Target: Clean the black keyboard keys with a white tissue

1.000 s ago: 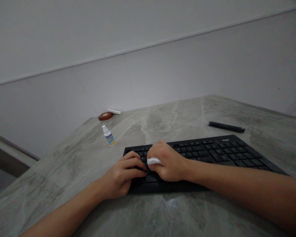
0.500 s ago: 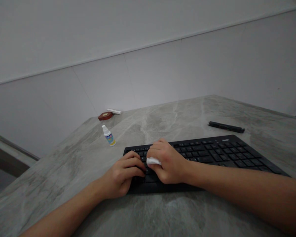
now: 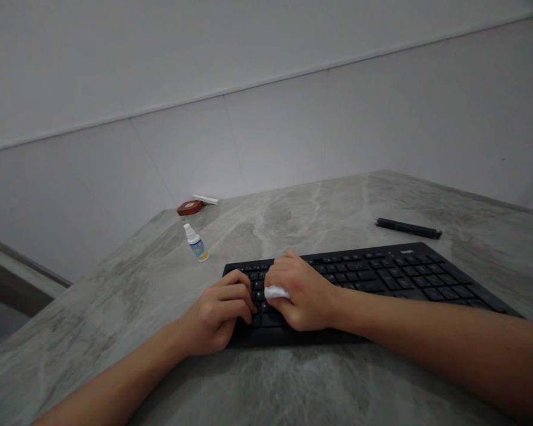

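A black keyboard (image 3: 382, 278) lies slantwise across the table under both hands. My right hand (image 3: 299, 290) is closed around a crumpled white tissue (image 3: 276, 292); only part of the tissue shows between thumb and fingers, low over the left half of the keys. At the keyboard's left end, my left hand (image 3: 220, 313) curls its fingers over the edge onto the keys, gripping that end. The thumb side faces the keyboard's front corner, and the fingertips are partly hidden.
Beyond the left hand, a small white spray bottle (image 3: 196, 243) with a colourful label stands upright. A black pen-like object (image 3: 408, 228) lies behind the keyboard. Near the wall (image 3: 284, 136) are a reddish-brown case (image 3: 189, 207) and a thin white bar (image 3: 206, 199), on the grey marbled table (image 3: 284, 219).
The fingers of my left hand have drawn back slightly to the left and curled more, away from the right hand. My right hand, still around the tissue, has barely moved.
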A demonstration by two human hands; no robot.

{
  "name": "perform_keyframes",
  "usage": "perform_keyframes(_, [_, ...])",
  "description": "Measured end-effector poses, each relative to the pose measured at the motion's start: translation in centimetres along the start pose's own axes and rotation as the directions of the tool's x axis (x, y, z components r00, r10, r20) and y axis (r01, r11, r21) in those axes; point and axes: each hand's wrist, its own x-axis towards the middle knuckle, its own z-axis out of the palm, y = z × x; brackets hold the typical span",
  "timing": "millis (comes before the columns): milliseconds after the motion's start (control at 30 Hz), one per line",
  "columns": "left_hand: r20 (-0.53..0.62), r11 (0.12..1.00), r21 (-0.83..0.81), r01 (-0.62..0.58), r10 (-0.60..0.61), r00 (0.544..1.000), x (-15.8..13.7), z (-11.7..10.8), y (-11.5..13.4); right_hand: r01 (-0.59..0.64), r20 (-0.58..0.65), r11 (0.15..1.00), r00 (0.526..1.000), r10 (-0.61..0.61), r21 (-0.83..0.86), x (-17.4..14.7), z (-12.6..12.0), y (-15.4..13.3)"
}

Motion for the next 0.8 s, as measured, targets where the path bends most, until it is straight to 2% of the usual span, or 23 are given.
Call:
perform_keyframes(133, [-0.009,1.000,-0.005,-0.007,0.006,1.000,-0.10,0.05,-0.06,0.017,0.105,0.999,0.994,-0.013,-0.034,0.05,-0.27,-0.32])
perform_keyframes(333, [-0.008,1.000,0.003,-0.004,0.004,1.000,-0.42,0.07,-0.22,0.002,0.113,0.999,0.994,0.004,-0.053,0.07,-0.26,-0.44])
perform_keyframes(500, [-0.023,1.000,0.024,0.004,-0.003,1.000,-0.42,0.04,-0.17,-0.029,0.069,0.998,0.997,0.033,-0.056,0.03,-0.12,-0.40])
perform_keyframes(800, [-0.010,0.993,0.001,0.121,-0.121,0.993,-0.66,0.34,-0.48,-0.040,0.083,0.997,0.995,0.045,-0.065,0.00,-0.08,-0.42])
